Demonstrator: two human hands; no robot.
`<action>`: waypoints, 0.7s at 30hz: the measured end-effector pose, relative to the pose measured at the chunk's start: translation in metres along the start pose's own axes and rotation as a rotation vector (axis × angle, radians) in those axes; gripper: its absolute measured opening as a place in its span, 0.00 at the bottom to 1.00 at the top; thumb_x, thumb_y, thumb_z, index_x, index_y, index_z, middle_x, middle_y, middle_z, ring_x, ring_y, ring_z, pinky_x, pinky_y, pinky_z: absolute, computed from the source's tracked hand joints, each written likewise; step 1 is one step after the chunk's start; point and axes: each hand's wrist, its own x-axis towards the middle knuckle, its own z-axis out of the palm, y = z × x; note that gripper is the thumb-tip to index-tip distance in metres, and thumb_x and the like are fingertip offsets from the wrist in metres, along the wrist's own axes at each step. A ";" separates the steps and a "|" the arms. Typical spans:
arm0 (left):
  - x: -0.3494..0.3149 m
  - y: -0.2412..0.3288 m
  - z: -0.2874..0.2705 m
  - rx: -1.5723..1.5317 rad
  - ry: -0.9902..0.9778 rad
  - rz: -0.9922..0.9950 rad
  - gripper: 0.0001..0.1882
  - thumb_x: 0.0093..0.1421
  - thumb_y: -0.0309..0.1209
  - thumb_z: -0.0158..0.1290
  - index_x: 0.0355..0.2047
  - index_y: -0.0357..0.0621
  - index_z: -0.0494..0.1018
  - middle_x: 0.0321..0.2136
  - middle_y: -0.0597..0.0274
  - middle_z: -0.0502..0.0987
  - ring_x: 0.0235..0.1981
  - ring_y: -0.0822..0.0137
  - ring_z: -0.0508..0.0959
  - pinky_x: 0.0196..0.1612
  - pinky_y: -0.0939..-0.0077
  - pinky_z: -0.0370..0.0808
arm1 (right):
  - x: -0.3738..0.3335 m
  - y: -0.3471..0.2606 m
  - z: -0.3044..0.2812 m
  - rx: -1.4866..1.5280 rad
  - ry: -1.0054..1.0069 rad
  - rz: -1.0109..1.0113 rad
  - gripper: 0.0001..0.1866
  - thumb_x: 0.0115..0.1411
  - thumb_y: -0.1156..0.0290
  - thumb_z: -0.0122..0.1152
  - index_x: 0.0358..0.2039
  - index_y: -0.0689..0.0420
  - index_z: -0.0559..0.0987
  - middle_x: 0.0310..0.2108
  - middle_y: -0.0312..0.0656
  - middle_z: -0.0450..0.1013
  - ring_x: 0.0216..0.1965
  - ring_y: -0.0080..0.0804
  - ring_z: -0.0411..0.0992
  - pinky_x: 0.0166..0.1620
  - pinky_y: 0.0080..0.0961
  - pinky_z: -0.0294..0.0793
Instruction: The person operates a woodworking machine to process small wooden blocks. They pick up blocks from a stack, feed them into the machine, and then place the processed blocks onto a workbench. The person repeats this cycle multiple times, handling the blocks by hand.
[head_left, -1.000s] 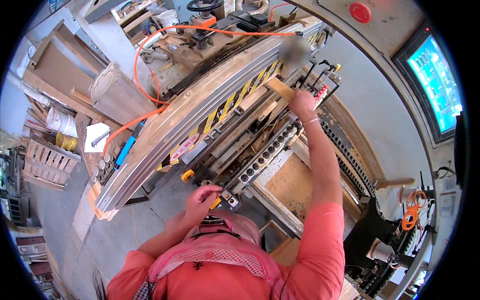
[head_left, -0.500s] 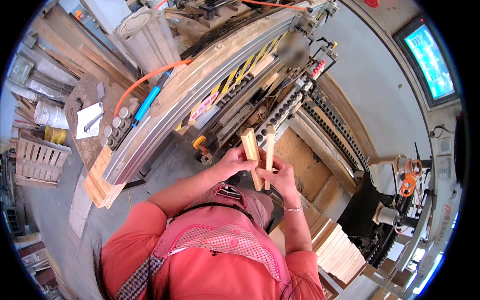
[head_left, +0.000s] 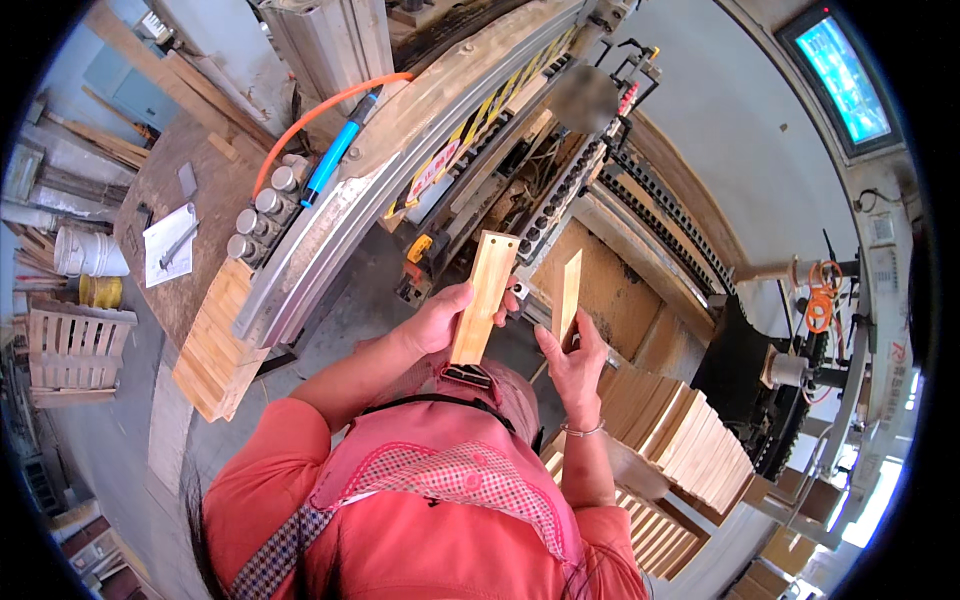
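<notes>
My left hand (head_left: 441, 318) is closed around a pale wooden block (head_left: 484, 303), held upright in front of me. Its broad face is turned up, and two small dark holes show near the far end. To its right, my right hand (head_left: 577, 362) grips a second wooden piece (head_left: 567, 296) by the lower end, thumb on one side and fingers on the other. That piece stands nearly edge-on, its top cut slanting in this view. The two pieces are apart.
Stacked wooden pieces (head_left: 705, 445) lie by my right elbow, and another wooden stack (head_left: 215, 350) is at the left. Ahead runs a machine rail (head_left: 400, 185) with striped tape. A blue tool (head_left: 338, 150) and an orange hose (head_left: 300, 120) lie there. A lit screen (head_left: 843, 80) hangs upper right.
The two wooden pieces, close together before, have been drawn apart. The left one has turned its broad face up, while the right one has moved right with my right hand.
</notes>
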 end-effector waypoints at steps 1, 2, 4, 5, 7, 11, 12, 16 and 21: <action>-0.001 -0.001 0.002 0.038 0.029 -0.003 0.37 0.60 0.53 0.42 0.57 0.34 0.54 0.42 0.59 0.69 0.38 0.71 0.70 0.46 0.75 0.67 | -0.004 -0.006 0.002 0.023 0.010 0.033 0.26 0.46 0.66 0.69 0.43 0.64 0.72 0.23 0.40 0.69 0.25 0.22 0.66 0.29 0.19 0.68; -0.002 -0.001 0.004 0.008 0.022 -0.010 0.36 0.60 0.53 0.42 0.57 0.35 0.55 0.42 0.59 0.69 0.38 0.71 0.70 0.45 0.75 0.67 | -0.007 -0.009 0.004 0.046 0.018 0.065 0.26 0.46 0.66 0.70 0.44 0.64 0.72 0.24 0.40 0.69 0.25 0.22 0.66 0.29 0.19 0.68; -0.001 0.001 0.009 -0.046 -0.001 -0.023 0.35 0.60 0.53 0.42 0.57 0.36 0.56 0.42 0.58 0.69 0.37 0.71 0.70 0.45 0.75 0.67 | -0.012 -0.001 0.015 0.214 0.035 0.064 0.27 0.45 0.68 0.70 0.45 0.65 0.72 0.25 0.39 0.70 0.26 0.20 0.66 0.30 0.18 0.68; -0.001 0.000 0.011 -0.021 0.024 -0.028 0.35 0.60 0.54 0.42 0.57 0.37 0.56 0.42 0.58 0.69 0.37 0.71 0.70 0.43 0.75 0.68 | -0.014 -0.003 0.018 0.261 0.021 0.096 0.27 0.45 0.68 0.71 0.44 0.65 0.72 0.25 0.39 0.70 0.26 0.19 0.65 0.30 0.17 0.68; 0.002 -0.004 0.016 0.033 0.070 -0.037 0.35 0.60 0.55 0.41 0.57 0.39 0.56 0.42 0.59 0.70 0.37 0.69 0.70 0.41 0.75 0.68 | -0.015 0.003 0.023 0.322 -0.018 0.128 0.27 0.44 0.68 0.71 0.43 0.65 0.72 0.26 0.40 0.71 0.26 0.20 0.66 0.30 0.18 0.69; 0.019 -0.044 0.021 0.268 0.254 0.079 0.30 0.64 0.48 0.38 0.58 0.38 0.54 0.50 0.57 0.66 0.50 0.67 0.69 0.52 0.70 0.66 | -0.015 0.006 0.021 0.244 -0.171 0.182 0.25 0.45 0.71 0.70 0.44 0.64 0.73 0.32 0.38 0.75 0.31 0.19 0.70 0.36 0.20 0.72; 0.026 -0.050 0.020 0.404 0.187 0.069 0.29 0.64 0.46 0.38 0.58 0.37 0.53 0.55 0.54 0.63 0.55 0.65 0.65 0.57 0.69 0.61 | -0.018 0.018 0.025 0.202 -0.175 0.216 0.26 0.44 0.67 0.69 0.43 0.64 0.73 0.31 0.42 0.75 0.31 0.22 0.72 0.36 0.21 0.72; 0.040 -0.079 0.032 0.488 0.177 0.053 0.29 0.63 0.41 0.43 0.57 0.33 0.54 0.54 0.51 0.63 0.56 0.60 0.64 0.58 0.65 0.60 | -0.019 0.024 0.006 0.122 -0.146 0.307 0.24 0.42 0.62 0.68 0.38 0.62 0.74 0.25 0.49 0.74 0.25 0.32 0.74 0.30 0.27 0.73; 0.057 -0.109 0.042 0.443 0.121 -0.222 0.25 0.61 0.39 0.48 0.52 0.34 0.60 0.48 0.53 0.69 0.50 0.63 0.70 0.54 0.67 0.66 | -0.047 0.071 -0.011 0.144 -0.022 0.277 0.27 0.40 0.55 0.69 0.32 0.64 0.72 0.21 0.52 0.72 0.23 0.44 0.73 0.29 0.35 0.72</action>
